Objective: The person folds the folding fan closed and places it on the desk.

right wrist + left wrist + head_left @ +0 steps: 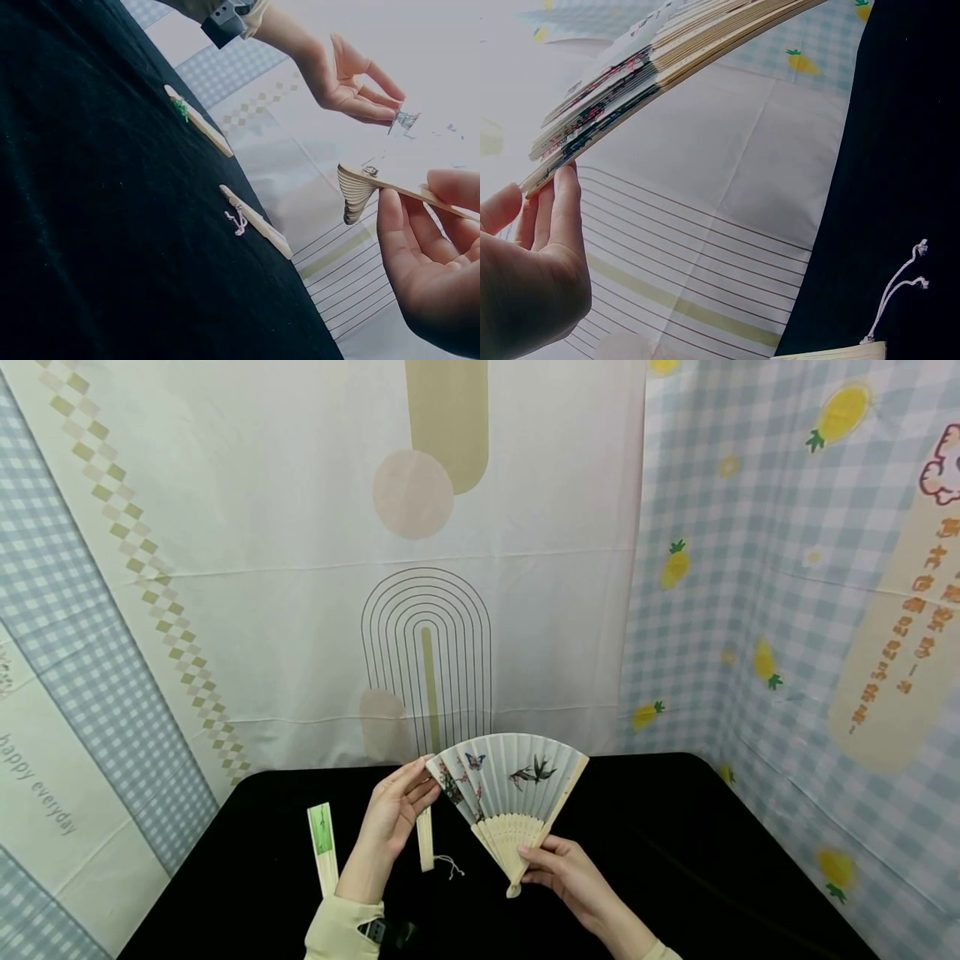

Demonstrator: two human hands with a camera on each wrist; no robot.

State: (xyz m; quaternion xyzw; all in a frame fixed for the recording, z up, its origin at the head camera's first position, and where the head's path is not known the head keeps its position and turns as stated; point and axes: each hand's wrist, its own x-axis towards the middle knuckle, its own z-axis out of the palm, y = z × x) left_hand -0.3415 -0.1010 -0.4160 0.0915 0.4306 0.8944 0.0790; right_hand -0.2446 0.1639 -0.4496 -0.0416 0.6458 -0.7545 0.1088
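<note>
Spread wide between both hands is a pale folding fan [517, 777] with bamboo ribs, printed with a butterfly, a dark bird and blossoms. The left hand [397, 806] pinches its left outer edge near the top between thumb and fingers, as the left wrist view shows from below [547, 262]. Lower down, the right hand [566, 877] grips the right guard stick close to the pivot, thumb on the front. In the right wrist view that hand [442, 262] holds the stick with fingertips underneath, and the pivot end points left.
A closed folding fan with a white cord [426, 842] lies behind the left hand. Another closed fan with a green panel [322, 843] lies left of the left forearm. Both rest on a black-covered table [675, 827]. Patterned cloths [562, 568] hang behind and at the sides.
</note>
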